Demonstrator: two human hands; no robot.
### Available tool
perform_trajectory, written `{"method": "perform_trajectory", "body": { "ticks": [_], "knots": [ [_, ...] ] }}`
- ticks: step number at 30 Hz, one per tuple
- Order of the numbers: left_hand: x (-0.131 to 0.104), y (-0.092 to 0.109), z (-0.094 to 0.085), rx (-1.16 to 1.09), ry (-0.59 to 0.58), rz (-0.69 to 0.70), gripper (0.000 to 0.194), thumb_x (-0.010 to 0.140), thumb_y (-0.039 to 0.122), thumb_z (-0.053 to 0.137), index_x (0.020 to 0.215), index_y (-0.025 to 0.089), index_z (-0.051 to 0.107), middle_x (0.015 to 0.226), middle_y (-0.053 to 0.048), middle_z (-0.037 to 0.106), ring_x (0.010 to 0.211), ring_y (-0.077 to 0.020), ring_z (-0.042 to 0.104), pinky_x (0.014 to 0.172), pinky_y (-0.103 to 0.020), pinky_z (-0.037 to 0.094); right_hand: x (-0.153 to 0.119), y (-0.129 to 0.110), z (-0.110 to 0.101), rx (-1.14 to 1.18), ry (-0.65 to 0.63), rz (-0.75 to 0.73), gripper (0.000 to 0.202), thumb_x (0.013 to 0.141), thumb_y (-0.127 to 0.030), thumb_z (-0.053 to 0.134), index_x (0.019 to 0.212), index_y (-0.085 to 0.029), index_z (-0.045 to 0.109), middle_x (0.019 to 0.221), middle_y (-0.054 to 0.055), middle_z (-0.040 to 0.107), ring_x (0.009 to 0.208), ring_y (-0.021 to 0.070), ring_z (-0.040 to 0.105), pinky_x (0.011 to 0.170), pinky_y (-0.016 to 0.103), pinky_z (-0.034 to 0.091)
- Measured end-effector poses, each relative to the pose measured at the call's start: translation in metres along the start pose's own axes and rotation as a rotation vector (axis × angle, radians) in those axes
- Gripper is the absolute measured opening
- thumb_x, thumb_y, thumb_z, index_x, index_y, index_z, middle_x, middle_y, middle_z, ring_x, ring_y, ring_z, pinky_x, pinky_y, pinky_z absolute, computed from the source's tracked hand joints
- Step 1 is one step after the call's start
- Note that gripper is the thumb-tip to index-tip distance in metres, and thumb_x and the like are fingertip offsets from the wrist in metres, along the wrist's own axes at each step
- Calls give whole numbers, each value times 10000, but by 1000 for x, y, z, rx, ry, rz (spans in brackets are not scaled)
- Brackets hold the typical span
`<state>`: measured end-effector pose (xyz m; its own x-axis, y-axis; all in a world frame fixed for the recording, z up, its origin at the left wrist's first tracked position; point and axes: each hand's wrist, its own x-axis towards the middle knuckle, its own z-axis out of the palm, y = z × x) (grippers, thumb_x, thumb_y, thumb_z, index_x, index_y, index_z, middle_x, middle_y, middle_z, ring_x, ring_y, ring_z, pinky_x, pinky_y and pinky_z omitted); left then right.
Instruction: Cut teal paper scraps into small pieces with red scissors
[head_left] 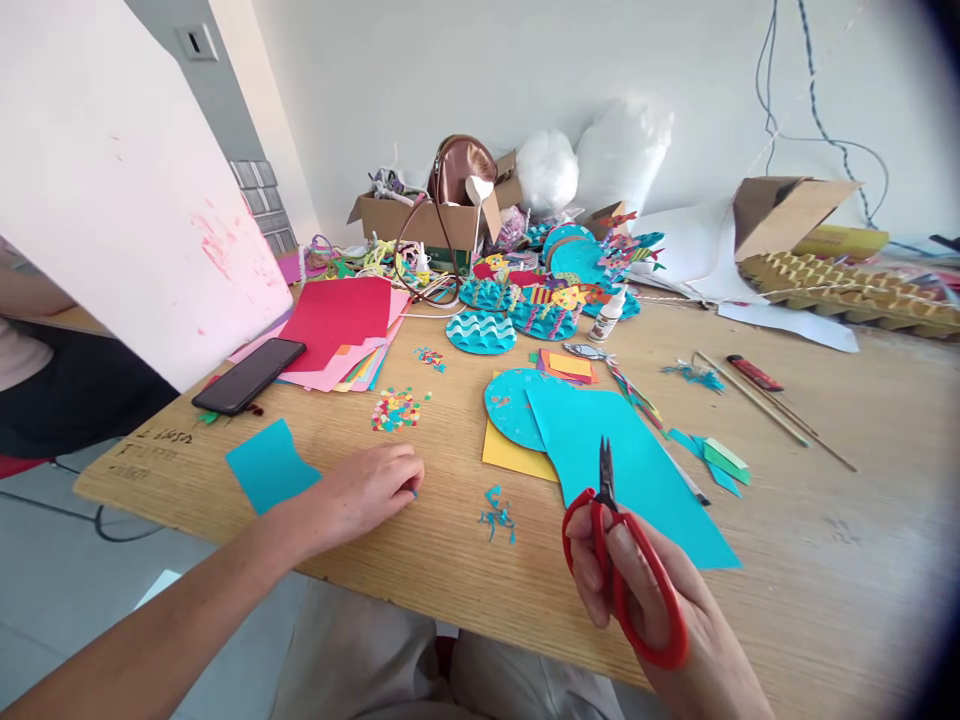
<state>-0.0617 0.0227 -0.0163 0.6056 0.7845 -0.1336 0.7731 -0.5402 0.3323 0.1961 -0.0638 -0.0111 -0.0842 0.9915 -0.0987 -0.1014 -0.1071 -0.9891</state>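
My right hand (652, 590) grips a pair of red-handled scissors (606, 480), their dark blades pointing away from me and nearly closed. Behind the blades a large sheet of blue paper (622, 440) overlaps a speckled blue paper disc (514, 405) and a yellow sheet (510, 455). My left hand (371, 488) rests on the table with its fingers curled in; a tiny bit of blue shows at the fingertips, too small to name. Beside that wrist lies a cut piece of blue paper (271, 465). Small blue paper scraps (497, 515) are scattered between my hands.
Round paper confetti (397, 410) lies beyond my left hand, near a phone (250, 376) and stacked coloured paper (337, 325). Decorated blue discs (481, 332) and a glue bottle (608, 314) stand farther back. Sticks (754, 400) and a red cutter-like item (754, 373) lie right. Someone sits at left.
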Motion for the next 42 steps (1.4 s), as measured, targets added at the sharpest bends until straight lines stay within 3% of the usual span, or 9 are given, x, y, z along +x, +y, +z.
{"method": "perform_trajectory", "body": {
  "ticks": [5,10,15,19,24,28,33,39,42],
  "knots": [
    [-6,6,3,21,51,23,186,840,86,382,744,186,507,797,-16,550,750,-171,532,676,-280,397,0,0,1,39,12,21,308,883,-487,478,796,-197,532,545,-37,455,454,90,383,467,230,301],
    [-13,20,-2,-87,260,109,187,890,119,364,799,188,512,755,0,571,704,-147,559,642,-250,415,8,11,2,58,-70,-3,299,853,-490,532,824,-192,541,528,-47,476,436,80,409,433,205,311],
    [-9,39,-4,-271,412,243,162,892,99,417,839,201,531,809,4,592,765,-121,578,698,-216,426,21,19,27,34,-36,11,287,675,-374,728,811,-197,546,656,-33,554,466,75,435,414,191,348],
    [-1,53,4,-524,468,144,141,832,87,513,831,222,553,769,39,589,716,-96,571,677,-185,436,29,16,42,8,-20,-31,209,678,-300,699,804,-204,562,748,-18,582,493,72,414,423,195,326],
    [6,62,17,-853,488,-20,186,785,125,559,915,258,557,772,61,617,723,-93,602,673,-173,472,33,6,46,-45,8,-86,215,682,-288,672,835,-201,548,731,-27,553,541,92,411,483,222,344],
    [8,64,19,-822,517,-49,175,760,143,570,898,251,560,732,60,620,686,-99,606,656,-190,479,36,3,46,-68,-8,-53,231,689,-315,669,808,-207,503,660,-47,512,523,99,418,479,232,352],
    [6,69,14,-731,476,-52,180,764,160,533,923,238,566,756,28,636,703,-137,619,686,-263,499,41,4,45,-86,-20,-86,206,698,-234,660,812,-206,491,707,-37,552,561,99,477,498,223,384],
    [3,70,14,-1025,374,-70,142,852,239,469,965,204,547,712,12,604,621,-126,589,553,-224,477,42,-10,42,15,7,-79,239,667,-254,680,769,-204,471,662,-54,532,498,76,452,453,210,370],
    [2,71,16,-1070,344,-67,194,894,322,438,963,190,563,690,6,584,630,-126,557,557,-219,454,41,-13,42,61,1,-74,245,675,-288,676,766,-206,464,642,-61,525,481,72,450,436,203,363]
  ]
}}
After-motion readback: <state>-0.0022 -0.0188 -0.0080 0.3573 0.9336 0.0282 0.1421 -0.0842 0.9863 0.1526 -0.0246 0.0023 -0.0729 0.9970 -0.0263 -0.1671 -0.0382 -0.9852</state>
